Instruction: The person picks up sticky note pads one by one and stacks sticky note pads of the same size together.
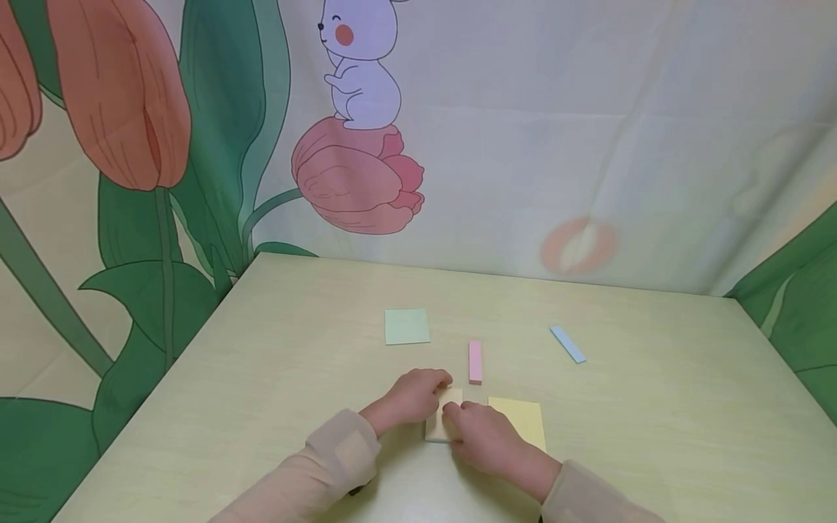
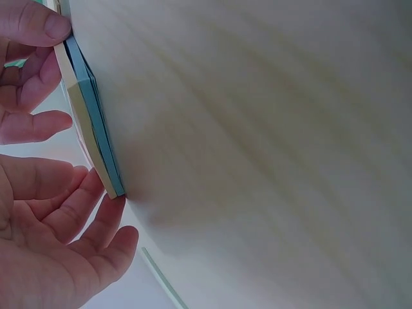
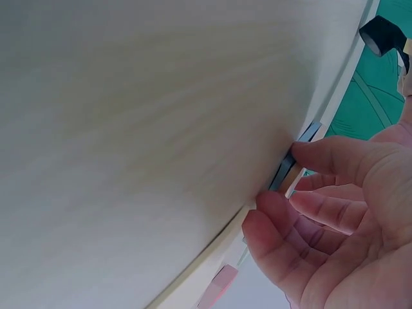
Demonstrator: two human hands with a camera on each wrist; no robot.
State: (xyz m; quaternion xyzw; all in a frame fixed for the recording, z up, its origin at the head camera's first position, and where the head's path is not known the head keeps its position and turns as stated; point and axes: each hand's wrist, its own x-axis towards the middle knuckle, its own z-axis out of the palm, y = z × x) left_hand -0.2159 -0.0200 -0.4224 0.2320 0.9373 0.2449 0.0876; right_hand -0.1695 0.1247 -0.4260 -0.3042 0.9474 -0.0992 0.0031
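Curled fingers of the left hand (image 1: 412, 396) and right hand (image 1: 487, 437) are holding a cream-over-blue pad stack (image 1: 439, 426) between them at the table (image 1: 660, 407), hiding parts of the stack's edges. The right hand is partly covering a yellow square (image 1: 525, 420); both sleeves (image 1: 320, 457) are running out of frame.

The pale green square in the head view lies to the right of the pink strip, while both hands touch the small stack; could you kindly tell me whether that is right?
Not quite: the head view shows the pale green square lying to the left of the pink strip. The left hand and right hand do both touch the small stack.
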